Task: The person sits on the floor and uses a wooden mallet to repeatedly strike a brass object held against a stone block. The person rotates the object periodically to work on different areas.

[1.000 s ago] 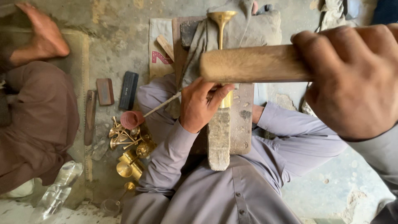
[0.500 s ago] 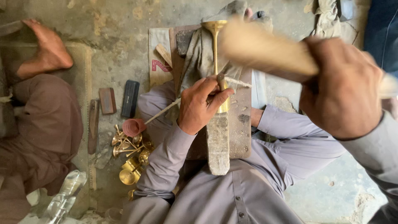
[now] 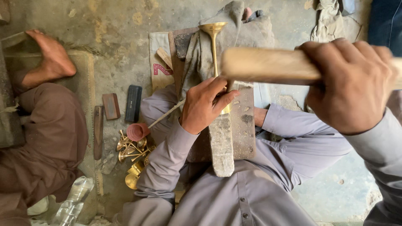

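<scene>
My left hand (image 3: 205,106) grips a brass goblet-like piece (image 3: 214,42) by its lower stem and also holds a thin metal rod (image 3: 165,115) that sticks out to the left. The brass piece lies along a grey stone bar (image 3: 222,146) set on a worn wooden board (image 3: 245,129) across my lap. My right hand (image 3: 347,83) is closed around a thick wooden mallet handle (image 3: 268,65), held above the brass piece, close to the camera.
Several brass pieces (image 3: 132,152) and a reddish cup (image 3: 137,131) lie on the floor at my left. Beside them are a black block (image 3: 133,103), a brown block (image 3: 111,106) and a dark bar (image 3: 98,132). Another person's bare foot (image 3: 52,58) and brown-clad leg (image 3: 46,142) are at far left.
The wooden mallet in my right hand swung up and tilted, then came back down to level above the brass piece. My left hand stayed in place on the brass stem.
</scene>
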